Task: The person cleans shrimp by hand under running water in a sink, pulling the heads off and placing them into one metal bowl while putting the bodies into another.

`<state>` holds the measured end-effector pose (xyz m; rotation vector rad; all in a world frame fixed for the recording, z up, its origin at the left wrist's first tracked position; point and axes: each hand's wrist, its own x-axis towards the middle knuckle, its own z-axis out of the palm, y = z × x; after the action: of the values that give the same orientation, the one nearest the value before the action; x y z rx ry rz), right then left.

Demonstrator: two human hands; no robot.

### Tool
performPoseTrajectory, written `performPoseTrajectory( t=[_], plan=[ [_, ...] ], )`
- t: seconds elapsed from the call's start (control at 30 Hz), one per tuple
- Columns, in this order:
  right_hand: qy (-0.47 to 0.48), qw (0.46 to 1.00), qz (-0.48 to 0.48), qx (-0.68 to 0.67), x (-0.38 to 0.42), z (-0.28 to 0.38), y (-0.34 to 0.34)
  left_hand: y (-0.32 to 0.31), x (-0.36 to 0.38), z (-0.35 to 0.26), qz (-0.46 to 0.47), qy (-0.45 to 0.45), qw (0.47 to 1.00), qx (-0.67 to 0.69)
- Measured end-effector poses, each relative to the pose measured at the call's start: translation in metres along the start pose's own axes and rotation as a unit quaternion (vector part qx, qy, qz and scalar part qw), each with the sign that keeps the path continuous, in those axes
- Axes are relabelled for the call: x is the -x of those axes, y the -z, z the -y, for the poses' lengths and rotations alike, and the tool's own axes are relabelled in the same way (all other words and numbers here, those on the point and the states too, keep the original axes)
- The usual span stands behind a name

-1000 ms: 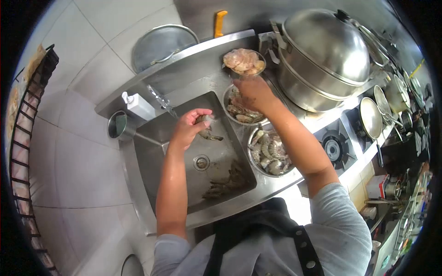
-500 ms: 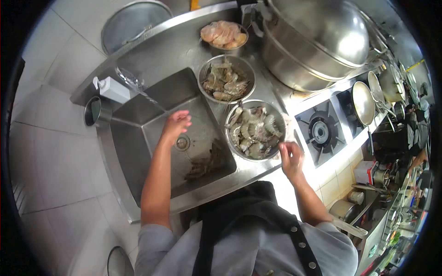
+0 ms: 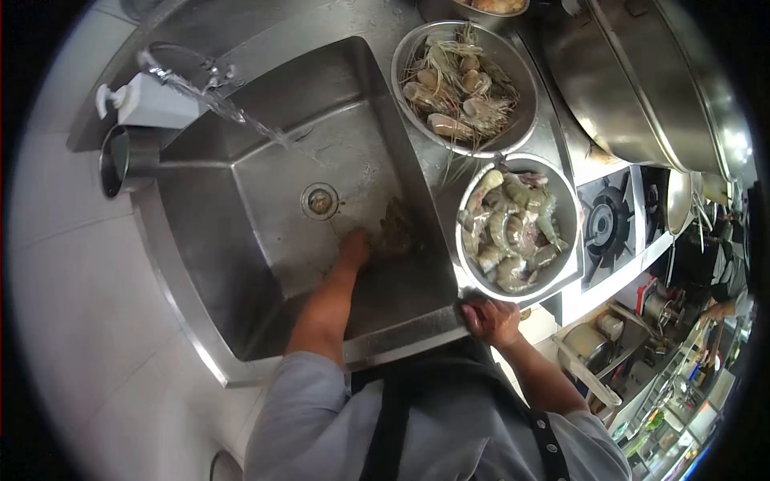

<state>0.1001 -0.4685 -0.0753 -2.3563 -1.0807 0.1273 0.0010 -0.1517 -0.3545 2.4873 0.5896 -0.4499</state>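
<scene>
My left hand point(image 3: 354, 248) is down in the metal sink point(image 3: 241, 200), beside dark shrimp point(image 3: 396, 228) lying on its floor. Its fingers are dim and I cannot make out their shape. At the sink's front right edge, my right hand point(image 3: 491, 321) is closed, just below a bowl of shrimp bodies point(image 3: 517, 228); what it holds, if anything, is too small to name. Behind that bowl stands another one with shrimp heads and long feelers point(image 3: 465, 92). Water point(image 3: 257, 127) runs from the tap point(image 3: 216, 76) into the sink.
A white pump bottle point(image 3: 156, 102) and a metal cup point(image 3: 128, 160) stand at the sink's left. To the right are a gas burner point(image 3: 603, 228) and a large steamer pot point(image 3: 642, 80). Part of another bowl point(image 3: 489, 8) shows at the top.
My left hand has gone down towards the shrimp in the sink. My right hand has moved from the bowl's right side to the counter edge below it. The view has shifted closer.
</scene>
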Motion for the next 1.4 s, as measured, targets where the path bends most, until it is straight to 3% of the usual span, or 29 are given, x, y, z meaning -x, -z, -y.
performPoseTrajectory(
  t=[0.1, 0.17, 0.23, 0.3, 0.53, 0.7, 0.77, 0.8, 0.83, 0.87, 0.9, 0.93, 0.97, 1.0, 1.03, 1.07, 1.13, 1.2, 1.23, 1.3, 1.37, 1.4],
  plan=[
    [-0.033, 0.998, 0.057, 0.016, -0.001, 0.000, 0.005, -0.083, -0.031, 0.021, 0.031, -0.023, 0.999, 0.002],
    [-0.055, 0.995, 0.074, 0.024, -0.003, 0.004, 0.009, -0.064, -0.028, 0.000, 0.076, 0.014, 0.994, -0.073],
    [-0.032, 0.998, 0.040, 0.038, -0.009, 0.008, 0.011, -0.066, -0.031, -0.007, 0.198, -0.005, 0.965, -0.173],
    [-0.011, 1.000, 0.013, 0.025, -0.016, 0.009, 0.013, -0.092, -0.005, 0.001, 0.073, 0.002, 0.990, -0.118],
    [-0.020, 0.999, -0.006, 0.024, -0.012, 0.010, 0.018, -0.032, 0.008, -0.016, 0.238, -0.053, 0.967, -0.077],
    [-0.021, 1.000, 0.007, 0.021, -0.010, 0.015, 0.021, 0.061, 0.026, -0.036, 0.320, -0.065, 0.942, -0.078],
    [0.008, 0.999, 0.003, -0.044, -0.010, 0.019, 0.017, 0.010, -0.017, 0.049, 0.188, 0.098, 0.975, 0.072],
    [0.012, 0.999, -0.002, -0.047, -0.019, 0.031, 0.020, 0.028, -0.032, 0.064, 0.063, 0.142, 0.975, 0.158],
    [0.052, 0.996, 0.032, -0.070, -0.033, 0.051, 0.025, 0.120, -0.027, 0.007, 0.049, 0.262, 0.927, 0.264],
    [0.090, 0.989, 0.067, -0.093, -0.047, 0.072, 0.027, 0.151, -0.037, 0.006, -0.059, 0.242, 0.853, 0.459],
    [0.113, 0.983, 0.068, -0.131, -0.062, 0.087, 0.018, 0.182, -0.054, 0.013, -0.099, 0.241, 0.845, 0.467],
    [0.137, 0.974, 0.066, -0.165, -0.083, 0.101, 0.005, 0.211, -0.067, 0.015, -0.166, 0.194, 0.786, 0.563],
    [0.130, 0.979, 0.094, -0.123, -0.107, 0.118, -0.003, 0.255, -0.067, -0.006, -0.218, 0.202, 0.758, 0.580],
    [0.120, 0.981, 0.104, -0.109, -0.136, 0.131, -0.009, 0.283, -0.076, -0.006, -0.215, 0.172, 0.736, 0.618],
    [0.145, 0.982, 0.034, -0.116, -0.168, 0.139, -0.018, 0.307, -0.083, -0.006, -0.212, 0.143, 0.712, 0.654],
    [0.109, 0.989, 0.045, -0.087, -0.203, 0.152, -0.024, 0.333, -0.080, -0.024, -0.216, 0.139, 0.712, 0.654],
    [0.107, 0.992, -0.001, 0.061, -0.268, 0.169, -0.044, 0.379, -0.061, -0.066, -0.229, 0.184, 0.675, 0.677],
    [0.123, 0.981, -0.038, 0.145, -0.318, 0.173, -0.062, 0.394, -0.057, -0.063, -0.210, 0.148, 0.691, 0.676],
    [0.130, 0.981, -0.014, 0.144, -0.337, 0.173, -0.070, 0.399, -0.062, -0.056, -0.224, 0.150, 0.687, 0.674],
    [0.147, 0.979, 0.010, 0.144, -0.365, 0.173, -0.070, 0.403, -0.076, -0.041, -0.211, 0.120, 0.573, 0.783],
    [0.138, 0.982, 0.114, 0.063, -0.383, 0.173, -0.063, 0.422, -0.056, -0.045, -0.200, 0.138, 0.588, 0.771],
    [0.148, 0.980, 0.115, 0.064, -0.389, 0.169, -0.062, 0.435, -0.041, -0.054, -0.181, 0.157, 0.608, 0.757]
  ],
)
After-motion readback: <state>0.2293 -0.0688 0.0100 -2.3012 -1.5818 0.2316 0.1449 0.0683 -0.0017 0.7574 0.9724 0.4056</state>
